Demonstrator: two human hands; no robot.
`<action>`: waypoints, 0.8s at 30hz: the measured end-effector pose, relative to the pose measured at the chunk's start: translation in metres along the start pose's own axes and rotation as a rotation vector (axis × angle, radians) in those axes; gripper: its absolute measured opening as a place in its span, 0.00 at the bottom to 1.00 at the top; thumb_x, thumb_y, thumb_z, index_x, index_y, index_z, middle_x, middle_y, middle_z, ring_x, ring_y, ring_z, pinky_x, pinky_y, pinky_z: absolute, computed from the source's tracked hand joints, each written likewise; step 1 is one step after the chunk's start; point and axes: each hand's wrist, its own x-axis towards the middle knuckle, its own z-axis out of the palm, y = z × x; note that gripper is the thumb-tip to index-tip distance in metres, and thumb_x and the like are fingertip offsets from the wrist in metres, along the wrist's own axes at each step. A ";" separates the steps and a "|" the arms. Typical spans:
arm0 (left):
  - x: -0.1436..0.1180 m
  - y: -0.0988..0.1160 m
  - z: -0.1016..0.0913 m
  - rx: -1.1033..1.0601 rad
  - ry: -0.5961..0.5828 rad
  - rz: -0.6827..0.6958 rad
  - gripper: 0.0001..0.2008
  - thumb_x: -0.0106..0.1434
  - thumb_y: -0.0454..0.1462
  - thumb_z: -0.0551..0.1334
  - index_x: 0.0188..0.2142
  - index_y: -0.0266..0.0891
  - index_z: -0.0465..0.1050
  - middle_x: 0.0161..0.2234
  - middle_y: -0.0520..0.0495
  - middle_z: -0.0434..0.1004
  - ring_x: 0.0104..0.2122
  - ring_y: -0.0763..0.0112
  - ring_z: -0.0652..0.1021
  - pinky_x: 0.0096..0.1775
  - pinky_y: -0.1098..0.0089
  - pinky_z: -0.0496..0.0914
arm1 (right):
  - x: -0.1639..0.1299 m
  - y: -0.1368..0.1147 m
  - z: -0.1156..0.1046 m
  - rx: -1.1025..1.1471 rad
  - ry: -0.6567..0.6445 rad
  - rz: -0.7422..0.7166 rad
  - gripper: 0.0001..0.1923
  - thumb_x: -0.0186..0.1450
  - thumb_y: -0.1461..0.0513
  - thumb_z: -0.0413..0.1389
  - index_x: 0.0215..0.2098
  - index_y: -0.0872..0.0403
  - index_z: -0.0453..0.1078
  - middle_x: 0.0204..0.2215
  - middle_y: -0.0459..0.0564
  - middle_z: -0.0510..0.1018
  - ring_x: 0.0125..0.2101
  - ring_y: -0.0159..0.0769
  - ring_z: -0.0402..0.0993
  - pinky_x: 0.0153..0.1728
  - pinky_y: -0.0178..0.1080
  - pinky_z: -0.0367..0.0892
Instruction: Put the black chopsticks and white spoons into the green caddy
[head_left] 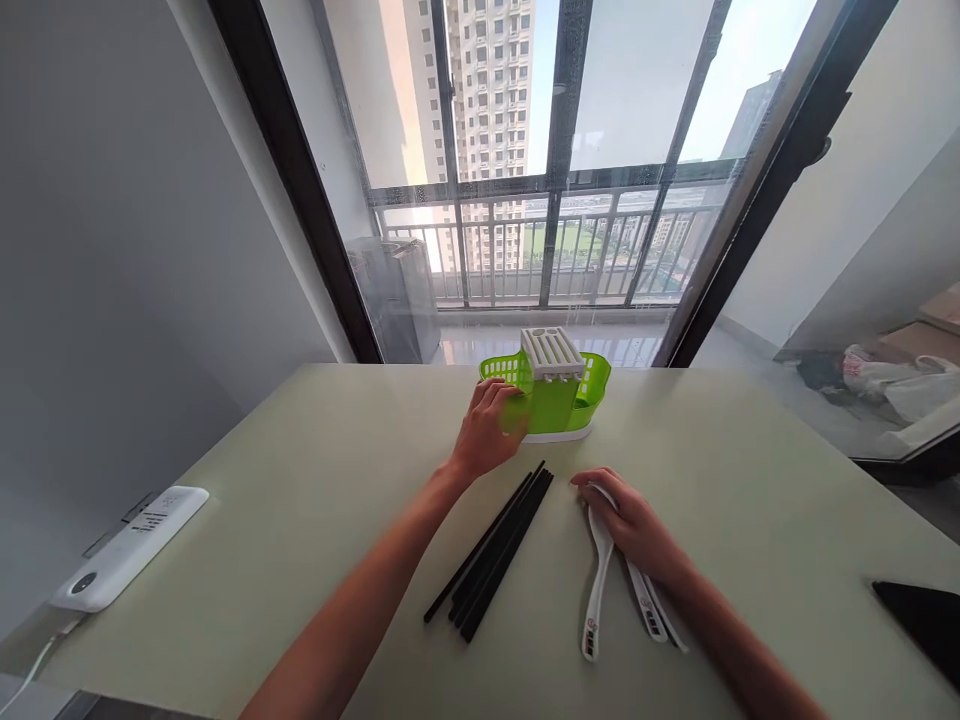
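A green utensil caddy (556, 405) with a white slotted top and a white base stands near the table's far edge. My left hand (486, 428) is at its left basket, fingers curled over the rim; the thumb side is blurred. Several black chopsticks (501, 555) lie in a loose bundle between my forearms. Closer to me on the right, my right hand (628, 522) rests over white spoons, its fingers bent around their upper ends. One white spoon (596, 605) shows most of its handle, while other white spoons (646, 605) are partly hidden under the palm.
A white power strip (131, 548) with a cable lies along the table's left edge. A black flat object (922, 620) sits at the right edge. Beyond the pale table (315, 480) are a glass door and a balcony railing (577, 250).
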 end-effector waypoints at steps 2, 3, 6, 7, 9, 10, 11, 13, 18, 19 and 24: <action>-0.002 0.001 -0.003 -0.018 -0.010 0.009 0.15 0.66 0.37 0.64 0.52 0.42 0.70 0.51 0.42 0.75 0.60 0.56 0.69 0.62 0.53 0.67 | 0.000 -0.001 0.000 -0.003 0.006 -0.005 0.16 0.74 0.50 0.47 0.47 0.49 0.71 0.45 0.53 0.77 0.46 0.44 0.74 0.50 0.46 0.68; -0.002 0.002 -0.004 -0.026 -0.010 0.011 0.15 0.66 0.36 0.63 0.52 0.42 0.70 0.51 0.42 0.75 0.60 0.57 0.69 0.62 0.53 0.67 | -0.001 -0.001 0.001 -0.003 0.011 -0.009 0.16 0.74 0.50 0.47 0.47 0.49 0.71 0.45 0.53 0.77 0.46 0.44 0.74 0.50 0.46 0.68; -0.005 0.003 -0.006 -0.049 -0.001 0.014 0.14 0.66 0.36 0.63 0.51 0.42 0.71 0.50 0.42 0.76 0.60 0.57 0.69 0.62 0.53 0.67 | -0.001 -0.002 0.001 -0.004 0.023 -0.020 0.16 0.74 0.51 0.48 0.47 0.49 0.72 0.46 0.53 0.77 0.47 0.44 0.74 0.50 0.45 0.68; -0.005 0.004 -0.006 -0.055 0.003 0.015 0.13 0.66 0.36 0.63 0.51 0.42 0.71 0.50 0.42 0.76 0.60 0.57 0.70 0.62 0.53 0.68 | -0.001 -0.002 0.001 -0.004 0.025 -0.024 0.16 0.74 0.51 0.48 0.47 0.49 0.72 0.46 0.54 0.77 0.47 0.44 0.74 0.50 0.45 0.68; -0.006 0.004 -0.006 -0.063 0.002 0.018 0.13 0.66 0.36 0.63 0.51 0.41 0.72 0.50 0.42 0.77 0.60 0.57 0.70 0.61 0.53 0.68 | -0.002 -0.001 0.001 -0.002 0.015 -0.035 0.16 0.74 0.51 0.48 0.48 0.50 0.72 0.47 0.54 0.77 0.47 0.44 0.73 0.50 0.45 0.68; -0.006 0.004 -0.007 -0.065 -0.002 0.020 0.14 0.66 0.35 0.63 0.51 0.42 0.72 0.50 0.42 0.77 0.61 0.57 0.70 0.62 0.52 0.68 | -0.002 0.000 0.001 -0.001 0.006 -0.043 0.16 0.74 0.52 0.48 0.48 0.50 0.72 0.47 0.54 0.77 0.47 0.44 0.73 0.50 0.45 0.68; -0.006 0.004 -0.008 -0.067 -0.007 0.022 0.14 0.66 0.35 0.63 0.52 0.42 0.72 0.51 0.42 0.77 0.61 0.57 0.70 0.62 0.51 0.68 | -0.002 0.000 0.001 -0.002 -0.003 -0.052 0.16 0.74 0.52 0.47 0.47 0.50 0.72 0.46 0.54 0.77 0.47 0.44 0.73 0.50 0.45 0.68; -0.007 0.004 -0.010 -0.071 -0.019 0.036 0.16 0.67 0.34 0.61 0.54 0.44 0.71 0.53 0.43 0.77 0.64 0.57 0.68 0.63 0.49 0.66 | -0.002 0.000 0.000 -0.006 -0.020 -0.069 0.16 0.74 0.52 0.47 0.47 0.50 0.73 0.45 0.54 0.77 0.47 0.43 0.73 0.50 0.44 0.68; -0.022 0.002 -0.017 -0.027 0.020 0.053 0.20 0.71 0.33 0.55 0.61 0.46 0.65 0.63 0.44 0.70 0.69 0.59 0.61 0.65 0.46 0.61 | -0.003 -0.005 0.001 -0.016 -0.042 -0.098 0.16 0.75 0.53 0.45 0.45 0.49 0.73 0.44 0.53 0.75 0.46 0.43 0.73 0.49 0.44 0.69; -0.026 0.000 -0.017 -0.016 0.051 0.035 0.20 0.72 0.34 0.54 0.61 0.45 0.64 0.64 0.43 0.68 0.69 0.59 0.61 0.65 0.47 0.61 | -0.003 -0.006 0.002 -0.019 -0.046 -0.098 0.16 0.75 0.53 0.45 0.45 0.49 0.73 0.44 0.54 0.75 0.46 0.43 0.73 0.48 0.44 0.69; -0.047 -0.025 -0.014 -0.031 0.272 -0.205 0.13 0.72 0.36 0.54 0.54 0.41 0.66 0.60 0.37 0.68 0.63 0.60 0.68 0.63 0.51 0.64 | -0.004 -0.009 0.002 -0.034 -0.060 -0.093 0.15 0.75 0.54 0.45 0.46 0.48 0.73 0.44 0.53 0.75 0.46 0.43 0.73 0.48 0.44 0.68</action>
